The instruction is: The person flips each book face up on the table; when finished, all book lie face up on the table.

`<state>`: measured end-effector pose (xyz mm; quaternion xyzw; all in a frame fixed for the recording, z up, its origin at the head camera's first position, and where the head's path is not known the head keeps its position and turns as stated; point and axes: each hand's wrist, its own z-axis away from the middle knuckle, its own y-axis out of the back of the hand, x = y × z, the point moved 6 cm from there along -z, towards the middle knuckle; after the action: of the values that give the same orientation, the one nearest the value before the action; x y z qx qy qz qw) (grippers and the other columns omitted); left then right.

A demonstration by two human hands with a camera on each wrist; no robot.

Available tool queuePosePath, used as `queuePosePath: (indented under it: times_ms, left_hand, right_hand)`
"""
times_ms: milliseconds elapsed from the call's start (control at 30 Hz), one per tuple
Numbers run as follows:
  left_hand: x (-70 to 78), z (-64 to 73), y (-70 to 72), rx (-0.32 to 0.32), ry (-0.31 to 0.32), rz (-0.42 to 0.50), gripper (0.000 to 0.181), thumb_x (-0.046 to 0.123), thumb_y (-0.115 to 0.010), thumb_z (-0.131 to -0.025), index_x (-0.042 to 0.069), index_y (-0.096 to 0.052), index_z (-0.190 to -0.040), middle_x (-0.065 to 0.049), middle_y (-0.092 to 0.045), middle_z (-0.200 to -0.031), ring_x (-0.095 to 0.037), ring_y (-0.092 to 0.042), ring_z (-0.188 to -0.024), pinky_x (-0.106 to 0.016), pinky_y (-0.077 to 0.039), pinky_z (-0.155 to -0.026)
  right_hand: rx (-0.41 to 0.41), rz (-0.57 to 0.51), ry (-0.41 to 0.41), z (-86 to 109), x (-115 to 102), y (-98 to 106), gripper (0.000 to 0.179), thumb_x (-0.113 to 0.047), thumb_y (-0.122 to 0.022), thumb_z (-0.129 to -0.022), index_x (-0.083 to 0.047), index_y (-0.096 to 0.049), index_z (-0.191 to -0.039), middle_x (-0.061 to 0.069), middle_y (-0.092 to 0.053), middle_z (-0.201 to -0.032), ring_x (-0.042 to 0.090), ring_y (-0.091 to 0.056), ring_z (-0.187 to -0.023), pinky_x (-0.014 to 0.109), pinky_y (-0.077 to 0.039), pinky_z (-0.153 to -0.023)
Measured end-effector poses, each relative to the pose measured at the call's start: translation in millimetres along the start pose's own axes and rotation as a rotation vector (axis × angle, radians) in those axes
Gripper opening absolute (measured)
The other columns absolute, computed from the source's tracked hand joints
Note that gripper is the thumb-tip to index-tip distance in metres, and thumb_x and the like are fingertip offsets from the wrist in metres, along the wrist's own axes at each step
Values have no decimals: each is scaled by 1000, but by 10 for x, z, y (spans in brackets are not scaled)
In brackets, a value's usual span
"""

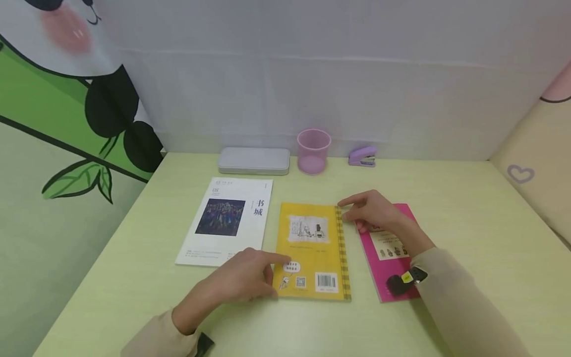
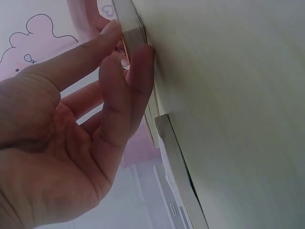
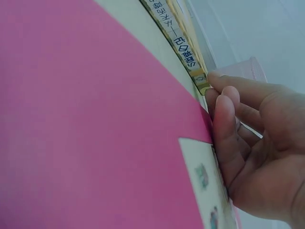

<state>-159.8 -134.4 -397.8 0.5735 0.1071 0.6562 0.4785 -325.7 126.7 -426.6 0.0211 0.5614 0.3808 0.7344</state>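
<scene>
A yellow book [image 1: 308, 253] lies flat in the middle of the table, its barcode side up and its checked spine to the right. My left hand [image 1: 245, 277] is at its lower left corner, with the index finger extended onto the cover. In the left wrist view, fingertips [image 2: 112, 28] touch the book's edge. My right hand [image 1: 372, 213] reaches over the pink book [image 1: 374, 267] to the yellow book's upper right corner. In the right wrist view, its index fingertip [image 3: 217, 78] meets the end of the printed spine [image 3: 181, 47]. Neither hand lifts the book.
A white magazine [image 1: 223, 223] lies left of the yellow book. Along the back stand a grey case [image 1: 254, 161], a pink mesh cup [image 1: 314, 151] and a purple stapler [image 1: 363, 156]. Behind them rises a white cloth-like wall [image 1: 285, 94].
</scene>
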Motion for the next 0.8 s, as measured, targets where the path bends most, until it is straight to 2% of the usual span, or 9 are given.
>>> queuePosePath:
  times_ms: [233,400,600,700,800]
  left_hand:
    - [32,-4,10,34,-13,-79,80,5,-89,-78,6,-57,-151,4,-62,-73,-14,-57,-66,-26,-46,-59]
    - [28,-6,-6,33,16,-82,84,6,-89,-79,4,-52,-155,4,-61,-73,-15,-57,-67,-27,-45,-60]
    - [12,-11,-37,28,18,-83,86,7,-89,-79,2,-50,-156,4,-61,-72,-14,-56,-67,-26,-44,-59]
    - [3,-11,-46,26,19,-86,86,7,-89,-79,2,-50,-155,4,-61,-72,-14,-56,-67,-26,-44,-59]
    - [-13,-7,-48,29,19,-89,86,7,-90,-78,2,-51,-155,4,-60,-72,-15,-56,-67,-26,-44,-60]
  right_hand:
    - [13,36,-9,-17,-31,21,49,-20,-79,-94,-9,-68,-140,4,-61,-67,12,-54,-51,22,-40,-50]
    - [10,37,-10,-29,-24,16,48,-19,-79,-95,-7,-68,-139,4,-61,-67,12,-54,-51,22,-40,-49]
    - [4,-2,2,-13,35,8,48,-22,-78,-96,-9,-68,-141,4,-61,-71,13,-56,-56,22,-44,-53]
    - [6,-28,18,6,59,2,48,-23,-77,-97,-11,-67,-143,6,-64,-78,15,-58,-60,23,-47,-56]
    - [20,-52,35,15,67,-2,49,-22,-76,-97,-11,-66,-144,10,-72,-98,16,-62,-65,24,-54,-60]
